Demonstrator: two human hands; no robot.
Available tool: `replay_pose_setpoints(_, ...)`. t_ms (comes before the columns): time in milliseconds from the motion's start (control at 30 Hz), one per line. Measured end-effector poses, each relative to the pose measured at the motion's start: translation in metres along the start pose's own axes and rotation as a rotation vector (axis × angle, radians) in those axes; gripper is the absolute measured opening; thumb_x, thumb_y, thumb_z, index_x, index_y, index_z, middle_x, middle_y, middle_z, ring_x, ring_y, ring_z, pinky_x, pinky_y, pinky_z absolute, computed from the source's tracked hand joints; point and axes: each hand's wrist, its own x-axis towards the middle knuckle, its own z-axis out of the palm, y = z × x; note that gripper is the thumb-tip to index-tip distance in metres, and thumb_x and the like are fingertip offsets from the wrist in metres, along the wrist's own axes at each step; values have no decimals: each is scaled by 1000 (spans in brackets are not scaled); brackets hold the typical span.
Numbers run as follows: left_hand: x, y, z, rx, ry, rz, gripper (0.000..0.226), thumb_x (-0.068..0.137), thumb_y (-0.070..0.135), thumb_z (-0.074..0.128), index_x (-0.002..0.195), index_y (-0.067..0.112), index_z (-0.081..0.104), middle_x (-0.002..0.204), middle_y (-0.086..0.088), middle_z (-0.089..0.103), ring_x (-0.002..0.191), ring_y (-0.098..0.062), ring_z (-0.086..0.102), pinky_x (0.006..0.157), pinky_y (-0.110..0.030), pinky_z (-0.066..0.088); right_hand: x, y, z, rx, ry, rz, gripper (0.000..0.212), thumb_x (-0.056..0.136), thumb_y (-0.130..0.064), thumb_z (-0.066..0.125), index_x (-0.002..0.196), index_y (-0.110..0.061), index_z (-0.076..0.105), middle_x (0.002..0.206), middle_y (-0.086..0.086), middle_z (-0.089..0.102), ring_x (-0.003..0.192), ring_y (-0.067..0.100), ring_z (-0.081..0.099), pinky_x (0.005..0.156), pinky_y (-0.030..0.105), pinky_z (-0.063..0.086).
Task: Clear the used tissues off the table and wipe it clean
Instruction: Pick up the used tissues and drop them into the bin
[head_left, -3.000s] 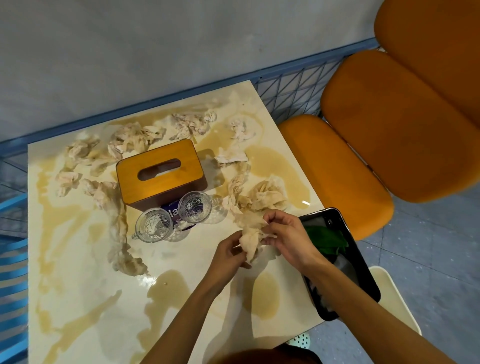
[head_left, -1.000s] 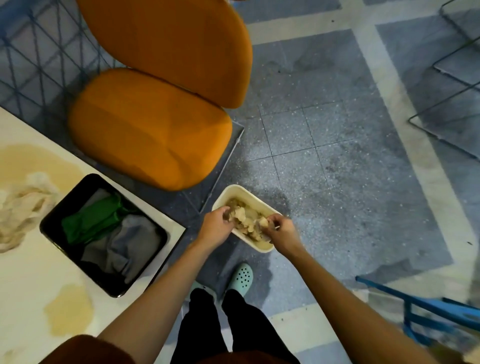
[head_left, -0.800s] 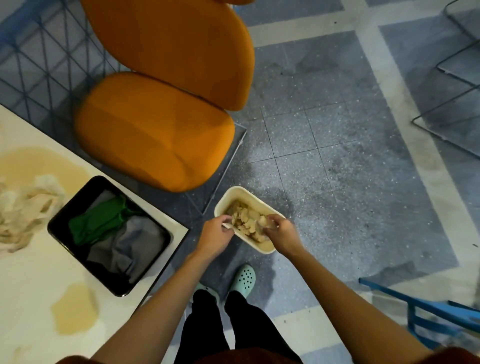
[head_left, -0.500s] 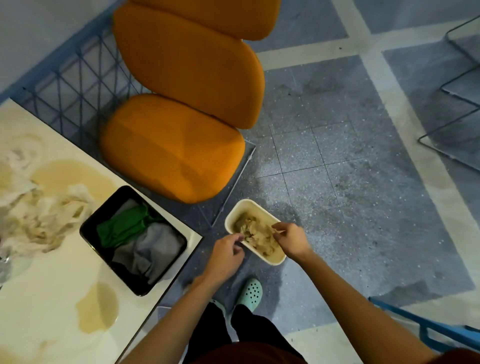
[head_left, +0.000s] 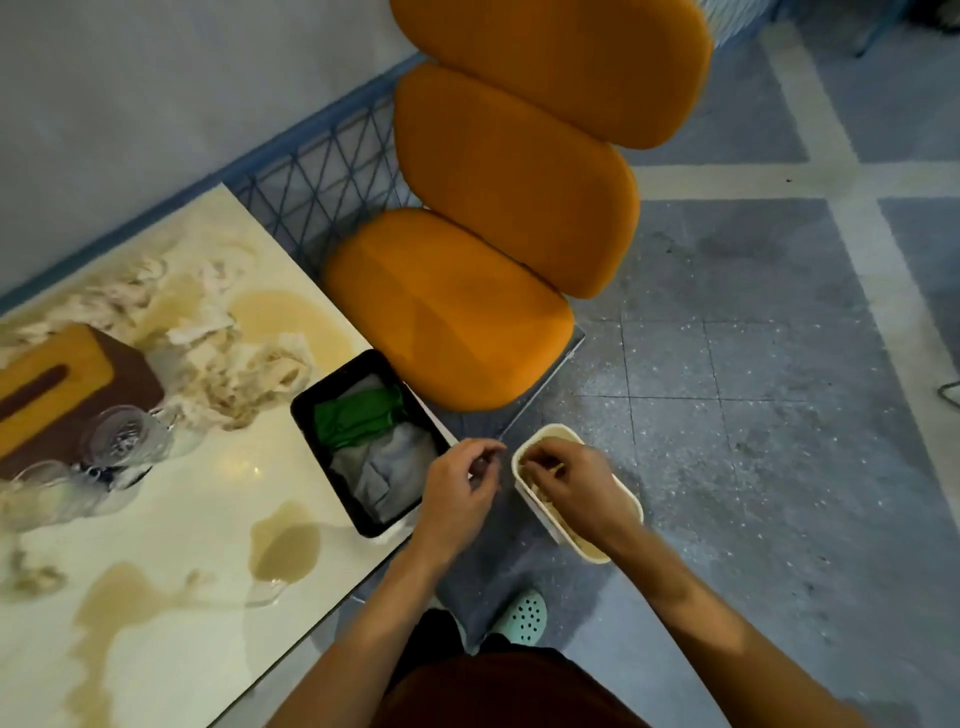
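Crumpled, stained used tissues (head_left: 244, 364) lie heaped on the cream table (head_left: 208, 488) between the tissue box and the black tray. Brown spill puddles (head_left: 285, 551) mark the tabletop. A cream waste bin (head_left: 631, 501) stands on the floor right of the table, with tissue scraps inside, mostly hidden by my hand. My right hand (head_left: 571, 480) hovers over the bin's mouth, fingers loosely curled downward, with nothing visibly held. My left hand (head_left: 460, 483) hangs between the tray and the bin, loosely curled and empty.
A black tray (head_left: 306, 415) holding a green cloth (head_left: 358, 415) and a grey cloth (head_left: 384, 467) sits at the table's right edge. A wooden tissue box (head_left: 67, 374) and two glasses (head_left: 124, 439) stand at left. Orange cushioned seats (head_left: 452, 312) flank the table.
Both hands carried a tissue wad from the table to the floor bin and dropped it in. Since then my left hand has drawn back out of the bin toward the table.
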Motion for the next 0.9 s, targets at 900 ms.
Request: replay_pose_setpoints(900,-15,-149,-249,8,435,-408,30,84,5,58,107,23,65,105,8,67,77,-8,63,70,-25,47,137,-200,174,-207,-387,-361,8,92,-15,60,94,-13,68,91,0,66,82,14,60,77,35,53)
